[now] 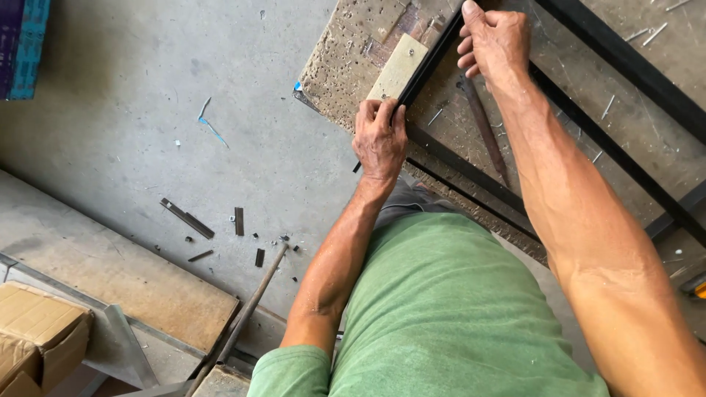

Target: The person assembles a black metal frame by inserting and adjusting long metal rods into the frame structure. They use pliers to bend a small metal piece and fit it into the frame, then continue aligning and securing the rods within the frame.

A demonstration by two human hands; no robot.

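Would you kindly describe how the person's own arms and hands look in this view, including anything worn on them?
Both hands are bare, without gloves: the left hand and the right hand. No watch, ring or wristband shows. The forearms are uncovered, lean and sinewy. A short sleeve of a green T-shirt ends above the left elbow; the right sleeve is out of view.

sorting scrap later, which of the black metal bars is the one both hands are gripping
The short black bar slanting across the bench's left corner: left hand grips its lower end, right hand its upper end. The longer frame bars lie untouched.
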